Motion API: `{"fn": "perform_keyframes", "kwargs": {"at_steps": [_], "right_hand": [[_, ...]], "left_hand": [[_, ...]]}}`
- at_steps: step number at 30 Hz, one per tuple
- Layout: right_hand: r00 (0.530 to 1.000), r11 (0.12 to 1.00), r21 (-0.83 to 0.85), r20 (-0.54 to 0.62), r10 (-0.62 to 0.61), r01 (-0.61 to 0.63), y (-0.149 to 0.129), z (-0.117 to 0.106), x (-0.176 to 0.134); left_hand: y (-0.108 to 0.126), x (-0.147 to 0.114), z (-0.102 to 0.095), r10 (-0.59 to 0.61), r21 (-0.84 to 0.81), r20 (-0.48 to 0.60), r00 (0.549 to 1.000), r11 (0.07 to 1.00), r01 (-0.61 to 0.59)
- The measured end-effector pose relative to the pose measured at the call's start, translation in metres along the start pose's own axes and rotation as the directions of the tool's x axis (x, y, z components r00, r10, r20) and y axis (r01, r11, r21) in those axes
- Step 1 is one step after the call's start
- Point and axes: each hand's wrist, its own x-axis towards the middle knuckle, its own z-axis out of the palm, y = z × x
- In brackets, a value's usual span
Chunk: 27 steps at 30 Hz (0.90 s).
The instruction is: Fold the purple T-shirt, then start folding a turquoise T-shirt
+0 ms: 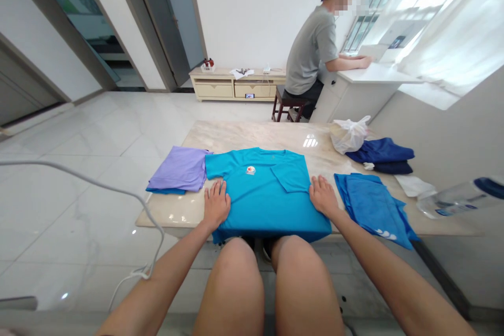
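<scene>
A turquoise T-shirt (268,205) lies spread on the marble-topped table, neck away from me. Its lower edge hangs over the table's near side. The right sleeve is turned inward over the chest, while the left one sticks out to the side. A small white and red badge (251,170) shows on the chest. My left hand (217,203) rests at the shirt's left edge below the sleeve, fingers stretched and slightly apart. On the opposite edge, my right hand (323,197) lies beside the folded sleeve, fingers extended over the fabric.
Folded purple clothing (179,168) sits left of the shirt. To the right are a blue garment (372,202), dark blue clothing (384,155), a white plastic bag (350,134) and a clear bottle (452,199). A grey cable (118,184) hangs at left. Behind, a person (315,42) sits at a white desk.
</scene>
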Motion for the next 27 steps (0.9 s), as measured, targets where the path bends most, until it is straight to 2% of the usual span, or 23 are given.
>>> {"fn": "perform_keyframes", "kwargs": {"at_steps": [3, 7, 10, 14, 17, 21, 24, 27], "right_hand": [[0.993, 0.999, -0.017, 0.115, 0.041, -0.04, 0.0, -0.01, -0.001], [0.996, 0.999, 0.006, 0.083, -0.034, 0.034, 0.017, -0.019, -0.013], [0.993, 0.993, 0.019, 0.013, -0.115, 0.115, 0.029, -0.021, -0.026], [0.987, 0.99, 0.041, -0.09, -0.134, 0.138, 0.031, -0.022, -0.036], [0.985, 0.99, 0.051, -0.116, -0.126, 0.133, 0.027, -0.023, -0.038], [0.986, 0.99, 0.065, -0.117, -0.117, 0.125, 0.023, -0.027, -0.038], [0.985, 0.99, 0.071, -0.129, -0.113, 0.123, 0.021, -0.029, -0.038], [0.983, 0.988, 0.075, -0.137, -0.124, 0.136, 0.02, -0.031, -0.038]], "left_hand": [[-0.004, 0.008, -0.016, 0.076, 0.075, 0.081, 0.994, 0.994, -0.082], [-0.023, 0.025, -0.041, 0.152, 0.153, 0.095, 0.984, 0.974, -0.165], [-0.041, 0.044, -0.049, 0.085, 0.177, 0.105, 0.991, 0.979, -0.103], [-0.054, 0.074, -0.039, -0.047, 0.164, 0.134, 0.99, 0.986, 0.025], [-0.052, 0.092, -0.026, -0.101, 0.174, 0.201, 0.974, 0.983, 0.066], [-0.042, 0.105, -0.016, -0.06, 0.144, 0.264, 0.963, 0.989, 0.022], [-0.036, 0.108, -0.018, -0.153, 0.109, 0.246, 0.957, 0.986, 0.129], [-0.033, 0.109, -0.026, -0.31, 0.09, 0.226, 0.923, 0.951, 0.297]]}}
